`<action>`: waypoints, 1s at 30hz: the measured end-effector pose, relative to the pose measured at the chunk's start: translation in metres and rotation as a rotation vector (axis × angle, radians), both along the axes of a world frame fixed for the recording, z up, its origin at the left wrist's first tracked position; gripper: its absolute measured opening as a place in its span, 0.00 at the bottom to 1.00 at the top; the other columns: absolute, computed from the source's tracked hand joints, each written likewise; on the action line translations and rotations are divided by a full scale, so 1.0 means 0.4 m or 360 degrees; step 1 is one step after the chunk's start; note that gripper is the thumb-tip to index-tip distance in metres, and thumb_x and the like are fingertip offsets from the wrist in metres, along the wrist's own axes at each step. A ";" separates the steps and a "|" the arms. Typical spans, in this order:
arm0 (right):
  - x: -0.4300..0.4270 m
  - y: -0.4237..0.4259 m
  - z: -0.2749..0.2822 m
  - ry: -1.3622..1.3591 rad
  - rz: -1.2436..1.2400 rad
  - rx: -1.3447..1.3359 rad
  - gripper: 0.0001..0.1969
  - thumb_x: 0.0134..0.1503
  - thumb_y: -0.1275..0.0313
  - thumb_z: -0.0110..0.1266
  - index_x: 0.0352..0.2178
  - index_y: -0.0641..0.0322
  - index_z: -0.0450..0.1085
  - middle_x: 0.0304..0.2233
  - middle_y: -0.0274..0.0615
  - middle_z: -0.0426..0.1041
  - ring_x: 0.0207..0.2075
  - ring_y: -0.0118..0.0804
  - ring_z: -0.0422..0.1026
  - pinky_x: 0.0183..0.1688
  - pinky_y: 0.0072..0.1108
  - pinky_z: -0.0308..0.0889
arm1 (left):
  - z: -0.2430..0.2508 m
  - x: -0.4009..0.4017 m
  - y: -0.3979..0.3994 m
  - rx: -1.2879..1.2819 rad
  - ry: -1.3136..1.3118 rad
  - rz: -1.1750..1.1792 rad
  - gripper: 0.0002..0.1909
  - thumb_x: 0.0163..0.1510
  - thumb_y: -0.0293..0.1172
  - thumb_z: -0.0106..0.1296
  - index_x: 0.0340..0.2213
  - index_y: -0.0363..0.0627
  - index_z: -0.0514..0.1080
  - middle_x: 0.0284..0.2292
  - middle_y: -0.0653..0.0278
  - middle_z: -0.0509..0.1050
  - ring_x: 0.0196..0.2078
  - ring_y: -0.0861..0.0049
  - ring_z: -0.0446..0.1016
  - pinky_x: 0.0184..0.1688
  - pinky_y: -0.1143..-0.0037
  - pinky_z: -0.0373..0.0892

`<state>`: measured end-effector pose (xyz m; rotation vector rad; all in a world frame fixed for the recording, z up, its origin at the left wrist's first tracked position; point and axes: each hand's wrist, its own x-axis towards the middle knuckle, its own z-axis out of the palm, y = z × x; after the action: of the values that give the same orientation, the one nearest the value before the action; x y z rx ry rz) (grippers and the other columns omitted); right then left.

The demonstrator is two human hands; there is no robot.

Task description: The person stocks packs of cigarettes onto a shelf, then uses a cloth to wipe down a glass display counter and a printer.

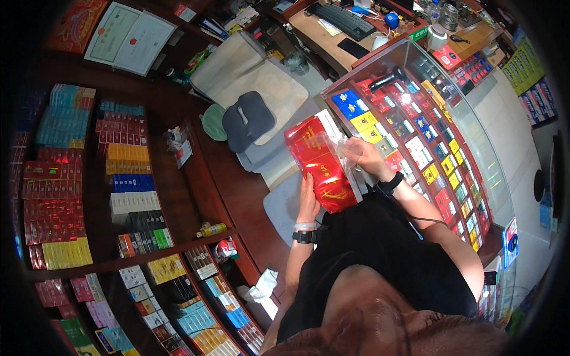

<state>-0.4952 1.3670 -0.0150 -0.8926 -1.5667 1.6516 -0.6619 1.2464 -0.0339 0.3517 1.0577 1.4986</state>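
Observation:
A glossy red carton (316, 160) with gold writing and white edges is held tilted in front of my black top. My left hand (308, 199) grips its near left side, with the thumb lying on the red face. Clear plastic film (337, 144) hangs loose and crumpled over the carton's right side. The fingers of my right hand (363, 155) pinch this film at the right edge. Film and glare partly hide those fingertips. Black straps circle both wrists.
To the right stands a glass display case (401, 142) with rows of small packs and a black handheld scanner (385, 79). Wooden shelves (102, 262) stacked with cartons line the left. A chair with a grey cushion (249, 118) is ahead, near a desk with a keyboard (345, 22).

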 end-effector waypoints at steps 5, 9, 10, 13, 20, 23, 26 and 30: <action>0.005 -0.001 -0.048 0.0452 0.0325 -0.0701 0.11 0.47 0.67 0.50 0.32 0.59 0.63 0.27 0.27 0.66 0.26 0.18 0.63 0.25 0.12 0.58 | -0.019 -0.008 -0.016 -0.0080 -0.0067 0.0059 0.21 0.54 0.37 0.35 0.48 0.42 0.51 0.45 0.62 0.60 0.46 0.76 0.60 0.46 0.75 0.60; -0.015 -0.022 0.015 0.0864 0.0350 -0.1052 0.12 0.48 0.71 0.47 0.36 0.59 0.62 0.26 0.27 0.65 0.25 0.18 0.63 0.23 0.12 0.58 | -0.014 -0.002 -0.016 -0.0097 -0.0052 0.0041 0.22 0.54 0.39 0.36 0.47 0.42 0.52 0.45 0.61 0.60 0.46 0.74 0.61 0.46 0.74 0.60; -0.020 -0.014 -0.006 0.0893 0.0416 -0.1133 0.14 0.49 0.75 0.46 0.39 0.60 0.59 0.27 0.30 0.65 0.25 0.20 0.63 0.25 0.12 0.59 | -0.015 -0.008 -0.018 -0.0094 -0.0085 0.0030 0.22 0.53 0.39 0.36 0.47 0.42 0.52 0.45 0.61 0.60 0.46 0.74 0.61 0.46 0.73 0.61; -0.014 -0.006 -0.039 0.0900 0.0615 -0.1091 0.14 0.49 0.76 0.46 0.39 0.62 0.59 0.29 0.33 0.66 0.28 0.21 0.64 0.27 0.12 0.59 | -0.001 -0.006 -0.019 -0.0080 -0.0146 0.0015 0.22 0.53 0.40 0.36 0.46 0.42 0.51 0.45 0.60 0.60 0.45 0.72 0.62 0.46 0.72 0.62; -0.077 -0.032 -0.033 -0.0128 0.0664 0.0473 0.11 0.49 0.72 0.42 0.35 0.64 0.65 0.33 0.40 0.69 0.35 0.28 0.66 0.37 0.19 0.60 | -0.026 -0.006 -0.031 0.0025 -0.0141 -0.0105 0.24 0.51 0.42 0.39 0.47 0.42 0.52 0.45 0.63 0.60 0.47 0.72 0.60 0.48 0.70 0.58; -0.073 -0.056 0.030 0.0095 0.0691 -0.0489 0.14 0.50 0.70 0.40 0.36 0.69 0.64 0.32 0.45 0.68 0.33 0.33 0.67 0.36 0.22 0.62 | -0.030 -0.006 -0.035 0.0115 -0.0137 -0.0205 0.23 0.51 0.38 0.41 0.46 0.42 0.53 0.45 0.62 0.60 0.47 0.71 0.59 0.50 0.70 0.57; -0.100 -0.097 -0.050 0.0499 0.0380 -0.0376 0.15 0.51 0.71 0.40 0.39 0.71 0.59 0.35 0.46 0.66 0.35 0.33 0.65 0.39 0.21 0.60 | -0.028 -0.001 -0.036 0.0083 -0.0122 -0.0282 0.23 0.50 0.35 0.43 0.46 0.41 0.54 0.46 0.62 0.59 0.47 0.71 0.59 0.50 0.70 0.56; -0.107 -0.097 -0.033 0.0325 0.0359 0.0036 0.15 0.51 0.73 0.39 0.40 0.70 0.56 0.37 0.47 0.63 0.40 0.33 0.62 0.43 0.19 0.56 | -0.041 -0.013 -0.043 0.0054 -0.0198 -0.0304 0.23 0.51 0.36 0.41 0.47 0.45 0.52 0.46 0.64 0.59 0.48 0.71 0.59 0.50 0.69 0.57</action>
<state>-0.5380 1.3281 -0.0283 -0.5309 -1.5854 1.8143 -0.6671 1.2293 -0.0504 0.3677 0.8761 1.3504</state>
